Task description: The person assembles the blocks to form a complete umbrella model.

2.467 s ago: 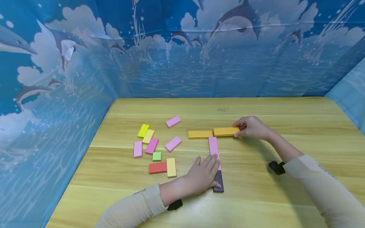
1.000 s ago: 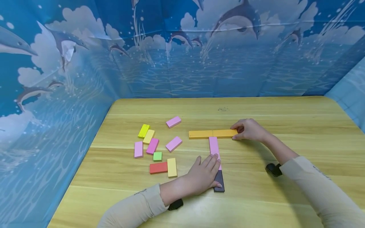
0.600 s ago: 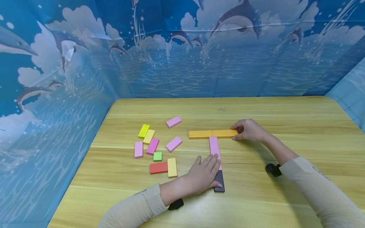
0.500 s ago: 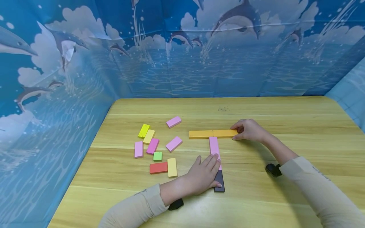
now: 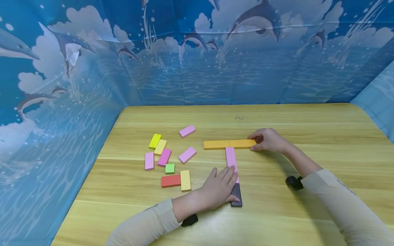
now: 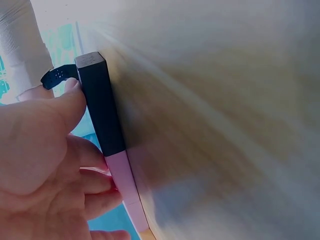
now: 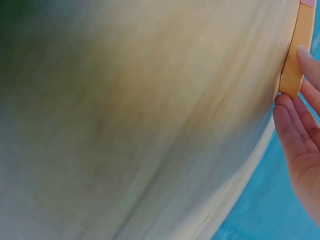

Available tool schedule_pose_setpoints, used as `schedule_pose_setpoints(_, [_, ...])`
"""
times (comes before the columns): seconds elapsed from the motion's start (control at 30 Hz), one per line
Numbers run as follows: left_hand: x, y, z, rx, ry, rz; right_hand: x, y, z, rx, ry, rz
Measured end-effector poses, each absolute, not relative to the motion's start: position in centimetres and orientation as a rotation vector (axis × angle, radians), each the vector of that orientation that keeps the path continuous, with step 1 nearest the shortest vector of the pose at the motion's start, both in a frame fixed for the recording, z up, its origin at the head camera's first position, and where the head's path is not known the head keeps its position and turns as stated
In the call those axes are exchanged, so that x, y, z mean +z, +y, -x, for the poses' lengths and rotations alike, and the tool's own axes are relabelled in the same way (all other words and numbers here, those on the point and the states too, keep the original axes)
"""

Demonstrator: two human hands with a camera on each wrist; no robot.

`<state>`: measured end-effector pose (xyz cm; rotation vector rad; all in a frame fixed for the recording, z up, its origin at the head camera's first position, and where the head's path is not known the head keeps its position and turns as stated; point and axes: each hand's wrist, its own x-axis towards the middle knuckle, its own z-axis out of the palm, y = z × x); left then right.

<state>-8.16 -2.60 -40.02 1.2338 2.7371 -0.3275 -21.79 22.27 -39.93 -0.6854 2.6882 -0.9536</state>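
Head view: the black block (image 5: 236,201) and the two pink blocks (image 5: 230,155) beyond it are touched by the outstretched left hand (image 5: 218,190); farther beyond the black block, an orange block (image 5: 240,144), abutting another orange block (image 5: 216,145), is pinched by the right hand (image 5: 268,140).

The left hand (image 6: 45,165) touches a black rectangular block (image 6: 101,107) with its thumb, a pink rectangular block (image 6: 122,175) with its fingers. Both blocks meet end-on.

The person's left hand (image 5: 217,191) lies palm down, thumb apart from the fingers. Farther out, the right hand (image 5: 269,140) pinches between thumb and fingers.
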Motion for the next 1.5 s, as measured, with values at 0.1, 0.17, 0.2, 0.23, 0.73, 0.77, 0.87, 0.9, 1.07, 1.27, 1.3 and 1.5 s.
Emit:
schedule_pose_setpoints(0.1, [-40.0, -2.6, 8.2, -0.327, 2.736, -1.230, -40.0, 22.5, 22.0, -0.984, 2.664, 0.665])
schedule_pose_setpoints(0.17, [-40.0, -2.6, 8.2, -0.331, 2.738, -1.229, -40.0, 22.6, 22.1, -1.005, 2.640, 0.643])
schedule_pose_setpoints(0.2, [-40.0, -2.6, 8.2, -0.332, 2.739, -1.230, -39.9, 22.7, 22.1, -1.016, 2.626, 0.630])
schedule_pose_setpoints(0.23, [-40.0, -2.6, 8.2, -0.333, 2.741, -1.232, -39.9, 22.8, 22.1, -1.030, 2.610, 0.618])
schedule_pose_setpoints(0.73, [-39.9, -2.6, 8.2, -0.349, 2.747, -1.234, -38.9, 23.2, 23.8, -1.178, 2.491, 0.520])
schedule_pose_setpoints(0.77, [-39.8, -2.6, 8.2, -0.349, 2.745, -1.234, -38.8, 23.2, 23.9, -1.180, 2.491, 0.521])
schedule_pose_setpoints(0.87, [-39.7, -2.6, 8.2, -0.344, 2.740, -1.236, -38.7, 22.9, 24.3, -1.195, 2.480, 0.526])
schedule_pose_setpoints(0.9, [-39.7, -2.7, 8.2, -0.342, 2.740, -1.238, -38.7, 22.7, 24.4, -1.201, 2.476, 0.528])
schedule_pose_setpoints(1.07, [-39.7, -2.7, 8.2, -0.330, 2.737, -1.241, -38.5, 21.7, 24.8, -1.243, 2.438, 0.511])
schedule_pose_setpoints(1.27, [-39.8, -2.8, 8.2, -0.340, 2.736, -1.245, -38.3, 20.0, 25.6, -1.285, 2.397, 0.519])
schedule_pose_setpoints(1.3, [-39.8, -2.8, 8.2, -0.340, 2.737, -1.246, -38.2, 19.7, 25.7, -1.289, 2.391, 0.522])
schedule_pose_setpoints(1.5, [-39.9, -2.8, 8.1, -0.338, 2.743, -1.246, -37.7, 17.2, 27.1, -1.314, 2.359, 0.527])
